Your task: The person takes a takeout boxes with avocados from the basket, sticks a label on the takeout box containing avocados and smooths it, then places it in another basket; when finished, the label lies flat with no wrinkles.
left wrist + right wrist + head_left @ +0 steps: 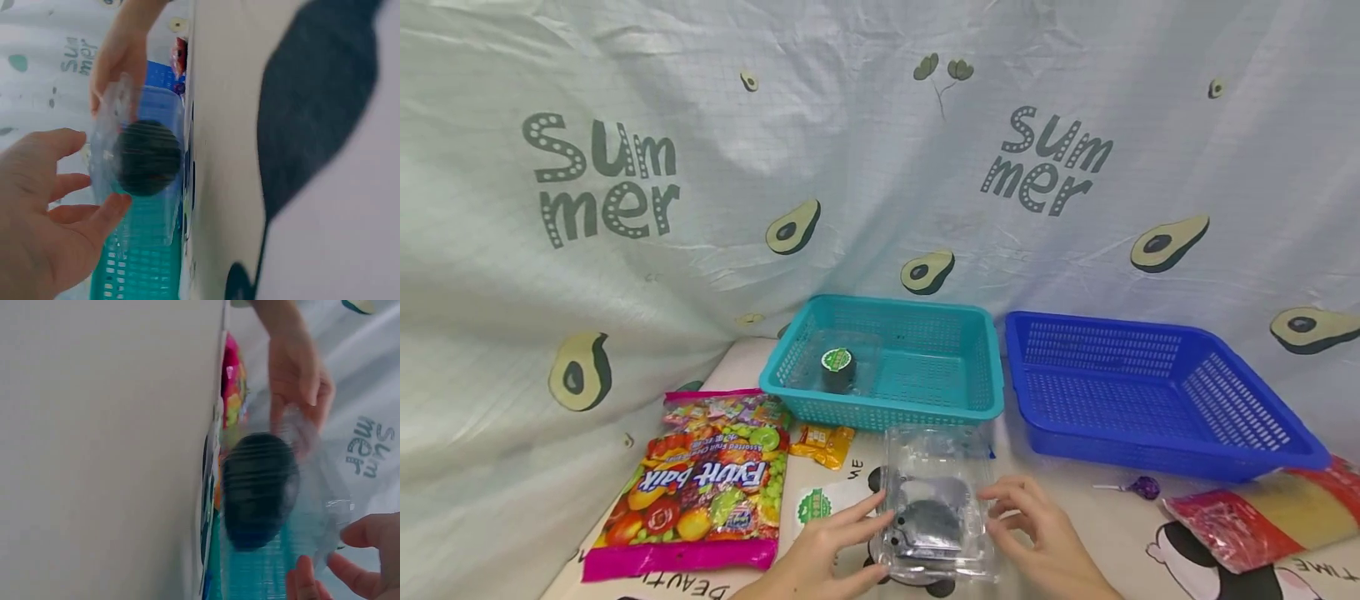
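Observation:
A clear plastic clamshell box point(936, 454) lies in front of me between both hands, a dark rounded item point(928, 525) inside it. In the left wrist view this dark item point(148, 157) looks round and black behind the plastic. My left hand point(827, 554) is at the box's left edge, fingers extended and thumb spread lower down. At the opposite edge, my right hand point(1037, 533) has its fingertips against the plastic, fingers slightly bent. The right wrist view puts its thumb and fingers point(369, 534) beside the box's edge.
Behind stands a teal basket point(880, 408) with a similar clear box point(865, 350) inside. A blue basket point(1150, 454) is right of it. A colourful candy bag point(700, 483), yellow packet point(823, 446) and green-printed label point(812, 504) lie left; a lollipop point(1142, 487) and red-yellow bag point(1262, 517) lie right.

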Demonstrator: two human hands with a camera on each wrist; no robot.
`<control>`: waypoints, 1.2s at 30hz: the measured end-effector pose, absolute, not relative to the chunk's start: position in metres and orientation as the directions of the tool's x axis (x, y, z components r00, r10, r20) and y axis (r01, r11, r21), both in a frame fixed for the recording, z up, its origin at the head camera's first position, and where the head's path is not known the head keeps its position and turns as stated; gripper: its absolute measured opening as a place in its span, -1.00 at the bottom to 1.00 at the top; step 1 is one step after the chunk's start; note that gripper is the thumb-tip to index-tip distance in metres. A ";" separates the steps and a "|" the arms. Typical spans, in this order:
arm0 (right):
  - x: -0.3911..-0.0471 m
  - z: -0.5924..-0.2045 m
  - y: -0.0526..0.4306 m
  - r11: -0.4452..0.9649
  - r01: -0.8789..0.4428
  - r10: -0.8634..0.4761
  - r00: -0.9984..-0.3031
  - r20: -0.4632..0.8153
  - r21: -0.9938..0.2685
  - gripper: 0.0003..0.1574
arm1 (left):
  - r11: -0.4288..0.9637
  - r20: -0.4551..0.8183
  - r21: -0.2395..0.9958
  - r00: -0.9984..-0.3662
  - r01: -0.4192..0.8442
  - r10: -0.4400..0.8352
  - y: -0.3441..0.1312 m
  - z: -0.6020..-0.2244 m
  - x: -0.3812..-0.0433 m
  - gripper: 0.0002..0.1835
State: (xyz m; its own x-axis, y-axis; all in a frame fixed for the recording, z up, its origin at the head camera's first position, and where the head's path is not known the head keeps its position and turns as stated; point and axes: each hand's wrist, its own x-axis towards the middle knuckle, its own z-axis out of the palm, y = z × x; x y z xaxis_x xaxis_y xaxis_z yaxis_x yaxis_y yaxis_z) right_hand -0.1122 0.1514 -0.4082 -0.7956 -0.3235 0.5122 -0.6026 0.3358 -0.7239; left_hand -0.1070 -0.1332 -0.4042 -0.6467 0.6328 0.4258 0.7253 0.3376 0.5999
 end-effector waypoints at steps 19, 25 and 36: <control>-0.126 -0.443 0.160 0.243 -0.556 -0.175 -0.831 0.528 -0.795 -0.62 | 0.840 0.338 0.385 -0.905 0.382 0.257 -0.166 -0.425 -0.147 -0.61; -0.129 -0.447 0.161 0.280 -0.549 -0.167 -0.836 0.524 -0.787 -0.61 | 0.859 0.202 0.355 -0.927 0.369 0.315 -0.185 -0.427 -0.157 -0.40; -0.131 -0.452 0.162 0.268 -0.533 -0.177 -0.846 0.503 -0.803 -0.63 | 0.840 0.135 0.378 -0.921 0.390 0.366 -0.190 -0.427 -0.157 -0.29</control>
